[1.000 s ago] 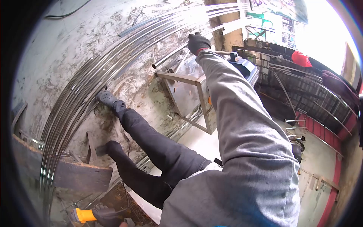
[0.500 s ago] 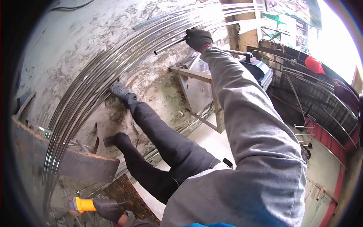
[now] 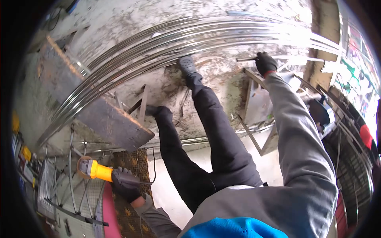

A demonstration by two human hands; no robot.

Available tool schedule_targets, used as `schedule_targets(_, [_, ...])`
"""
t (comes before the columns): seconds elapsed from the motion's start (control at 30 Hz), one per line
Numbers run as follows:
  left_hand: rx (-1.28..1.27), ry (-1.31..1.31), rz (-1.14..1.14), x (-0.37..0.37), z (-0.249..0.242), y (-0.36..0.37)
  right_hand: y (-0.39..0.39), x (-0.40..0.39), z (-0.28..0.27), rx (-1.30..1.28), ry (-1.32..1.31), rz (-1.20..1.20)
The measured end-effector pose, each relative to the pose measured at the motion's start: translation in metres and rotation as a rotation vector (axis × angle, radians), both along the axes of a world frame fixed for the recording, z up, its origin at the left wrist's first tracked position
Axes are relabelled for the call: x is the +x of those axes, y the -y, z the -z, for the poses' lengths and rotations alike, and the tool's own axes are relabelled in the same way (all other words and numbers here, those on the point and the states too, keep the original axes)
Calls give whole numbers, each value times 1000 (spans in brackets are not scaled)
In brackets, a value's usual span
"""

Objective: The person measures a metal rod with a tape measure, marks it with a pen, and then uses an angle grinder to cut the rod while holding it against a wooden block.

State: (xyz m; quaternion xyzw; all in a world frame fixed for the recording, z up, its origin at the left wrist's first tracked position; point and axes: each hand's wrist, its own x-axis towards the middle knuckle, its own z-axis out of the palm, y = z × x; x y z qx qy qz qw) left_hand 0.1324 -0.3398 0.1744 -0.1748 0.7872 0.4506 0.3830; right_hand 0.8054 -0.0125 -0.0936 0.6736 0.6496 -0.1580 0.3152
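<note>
My left hand, in a dark glove, is closed round the rear body of a yellow angle grinder. The grinder's disc points left, and its black cord loops up beside my wrist. My right hand, gloved too, is closed on a thin metal tube, whose cut end sticks out to the left. The tube lies apart from a long row of shiny metal tubes spread across the floor. The toe of my grey clog is at the near edge of that row.
A thick worn board stands at left under the ends of the tubes. Metal frames and rods crowd the lower left. An angled metal frame stands below my right hand, and a dark machine sits to its right.
My view has turned, so the scene appears shifted right and rotated. The grinder appears higher in view, still in my left hand. My right hand keeps hold of the tube.
</note>
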Motion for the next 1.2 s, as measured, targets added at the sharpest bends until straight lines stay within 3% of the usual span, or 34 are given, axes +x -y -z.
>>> schedule_targets(0.07, [179, 93, -21, -9, 12, 14, 7, 9, 26, 35, 3, 37])
schedule_targets(0.1, [101, 98, -156, -16, 19, 19, 4, 8, 29, -38, 29, 35])
schedule_targets(0.2, [80, 43, -55, -20, 28, 38, 18, 60, 91, 180, -30, -229])
schedule_targets(0.27, [20, -4, -154, -13, 25, 35, -4, 23, 69, -109, 86, -89])
schedule_targets(0.4, [-25, -71, -203, -18, 36, 70, -7, -20, 55, -176, 287, 85])
schedule_targets(0.53, [-8, -116, -174, -22, 36, 94, 21, -101, 7, -175, 299, -4])
schedule_targets(0.6, [-3, -113, -151, -23, 35, 106, 56, -124, 3, -53, -38, -149])
schedule_targets(0.67, [10, -128, -134, -27, 37, 120, 74, -193, -19, 99, -544, -358])
schedule_targets(0.73, [20, -131, -139, -31, 40, 137, 76, -301, -58, 120, -716, -479])
schedule_targets(0.8, [41, -141, -156, -36, 42, 147, 75, -395, -83, 224, -761, -639])
schedule_targets(0.9, [-38, -165, -81, -45, 39, 162, 66, -508, -92, 280, -819, -682])
schedule_targets(1.0, [-45, -174, -51, -54, 37, 177, 65, -565, -67, 258, -834, -671])
schedule_targets(1.07, [-69, -204, -30, -59, 59, 224, 74, -581, -47, 277, -676, -688])
schedule_targets(1.1, [-86, -303, -18, -67, 96, 279, 72, -582, -14, 461, -1003, -708])
schedule_targets(1.13, [-16, -159, -76, -76, 122, 330, 72, -575, 20, 311, -806, -704])
schedule_targets(1.2, [2, -93, -55, -84, 105, 286, 67, -589, 5, 154, -525, -662])
